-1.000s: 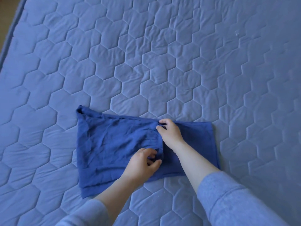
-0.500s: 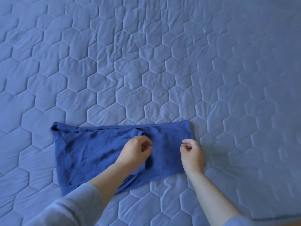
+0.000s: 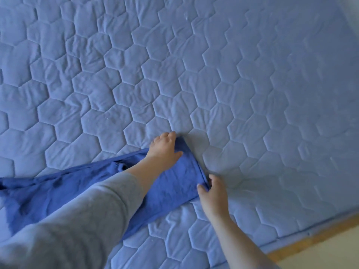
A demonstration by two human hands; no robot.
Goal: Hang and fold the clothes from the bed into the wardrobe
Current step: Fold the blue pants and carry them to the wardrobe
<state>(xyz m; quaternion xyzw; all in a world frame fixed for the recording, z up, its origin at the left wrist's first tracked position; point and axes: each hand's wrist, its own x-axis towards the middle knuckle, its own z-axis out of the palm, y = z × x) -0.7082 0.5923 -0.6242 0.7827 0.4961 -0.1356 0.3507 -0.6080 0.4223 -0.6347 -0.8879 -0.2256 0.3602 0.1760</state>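
Lying flat on the bed, the blue garment runs from the left border of the view, where it passes out of sight, up and to the right in a long folded band. Its surface is creased on the left part and smoother towards the right end. A grey sleeve crosses over the garment's middle from the lower left, covering part of the near edge.

The left hand lies palm down at the garment's far right corner. Its fingers are bent over the far edge, and its thumb lies stretched on top of the cloth, so the hand grips that corner. Just right of it, the garment ends in a straight short edge that slants down to the right.

The right hand is at the lower part of this short edge. It pinches the cloth there, with the thumb on top and the fingers against the edge. The right forearm is bare.

Right of both hands, the bed's blue quilted cover shows a hexagon stitch pattern. A wooden strip borders the bed at the lower right.
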